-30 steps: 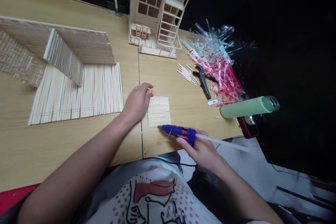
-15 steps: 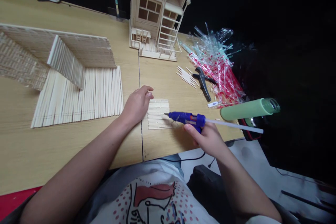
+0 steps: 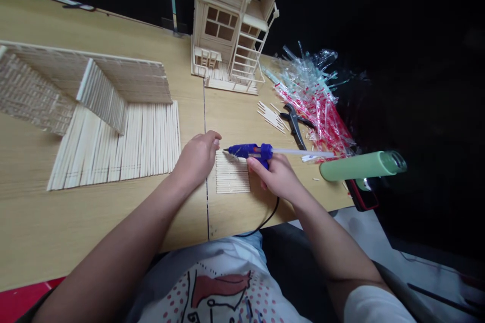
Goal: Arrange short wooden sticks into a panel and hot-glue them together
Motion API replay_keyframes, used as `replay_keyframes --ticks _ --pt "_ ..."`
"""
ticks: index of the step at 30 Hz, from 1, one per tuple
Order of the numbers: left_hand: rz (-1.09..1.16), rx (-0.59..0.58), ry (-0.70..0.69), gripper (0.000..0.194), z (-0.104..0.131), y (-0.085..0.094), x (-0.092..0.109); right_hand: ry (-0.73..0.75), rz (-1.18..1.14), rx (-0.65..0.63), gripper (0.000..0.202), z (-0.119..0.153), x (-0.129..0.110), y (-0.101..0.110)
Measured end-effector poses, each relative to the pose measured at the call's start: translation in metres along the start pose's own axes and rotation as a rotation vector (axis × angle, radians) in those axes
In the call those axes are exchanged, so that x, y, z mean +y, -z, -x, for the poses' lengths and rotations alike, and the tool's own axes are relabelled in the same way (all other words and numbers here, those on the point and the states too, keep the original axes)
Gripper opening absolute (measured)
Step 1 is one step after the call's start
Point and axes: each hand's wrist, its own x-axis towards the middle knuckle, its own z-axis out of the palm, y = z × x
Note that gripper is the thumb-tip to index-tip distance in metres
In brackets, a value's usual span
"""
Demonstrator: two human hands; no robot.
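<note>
My right hand (image 3: pixel 276 174) is wrapped round the handle of a blue glue gun (image 3: pixel 246 151), with a long translucent glue stick coming out of its back end. The gun's tip points left, over the upper left part of a small panel of thin wooden sticks (image 3: pixel 233 176) lying on the table. My left hand (image 3: pixel 199 156) rests at the panel's upper left corner, fingers bent and drawn together; whatever lies between the fingertips is too small to tell.
A model room of sticks (image 3: pixel 147 141) stands on the left, a model house (image 3: pixel 227 25) at the back. To the right are loose sticks (image 3: pixel 271 117), black pliers (image 3: pixel 294 126), plastic wrappers (image 3: pixel 322 106), a green bottle (image 3: pixel 356 165) and a phone (image 3: pixel 366 199).
My right hand has moved the glue gun left and slightly away from me, toward my left hand. The whole view has shifted slightly, and the gun's cable now shows below it.
</note>
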Motion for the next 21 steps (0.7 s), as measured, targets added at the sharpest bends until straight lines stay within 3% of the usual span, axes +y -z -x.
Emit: replay_keyframes --ticks 21 --pt "0.013 0.009 0.009 0.032 0.0007 -0.0010 0.0005 0.036 0.049 0.023 0.041 -0.0038 0.0006 -0.0059"
